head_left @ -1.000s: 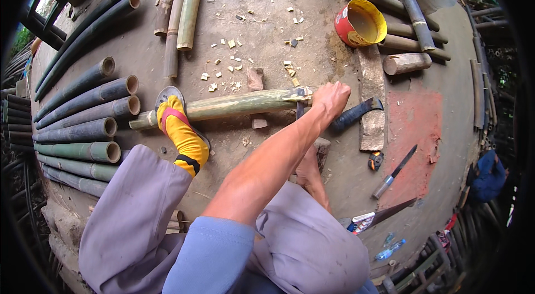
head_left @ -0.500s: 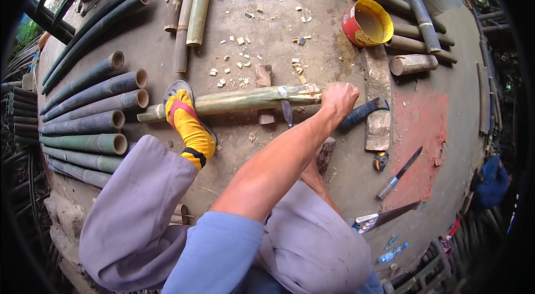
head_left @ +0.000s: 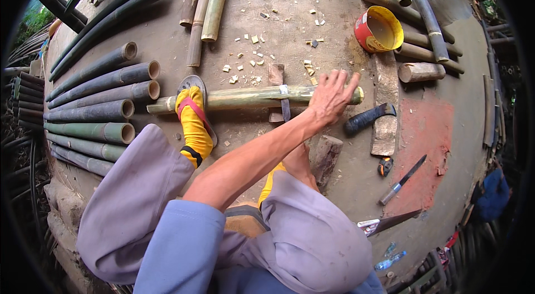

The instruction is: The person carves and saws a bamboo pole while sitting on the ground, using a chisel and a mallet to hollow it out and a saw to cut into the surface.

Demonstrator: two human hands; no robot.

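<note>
My left hand (head_left: 334,97) lies over the right part of a pale green bamboo pole (head_left: 239,98), fingers spread, with the pole's cut end just to its right. A narrow blade (head_left: 285,106) crosses the pole left of that hand. My left foot in a yellow sock and flip-flop (head_left: 195,118) presses on the pole's left part. My right hand (head_left: 300,165) is low beside my right knee, its fingers mostly hidden behind my left forearm. Close to it lies a short round wooden block (head_left: 326,157). A black-wrapped tool handle (head_left: 362,120) rests right of the pole.
Bamboo poles (head_left: 106,109) lie along the left, with others at the top and upper right. A red and yellow bucket (head_left: 376,31) stands near a wooden plank (head_left: 384,132). A tape measure (head_left: 385,166), a knife (head_left: 402,180) and a saw (head_left: 393,223) lie at right.
My left hand has gone from a closed fist to spread fingers and slid left along the pole, baring its right end. The view has shifted slightly.
</note>
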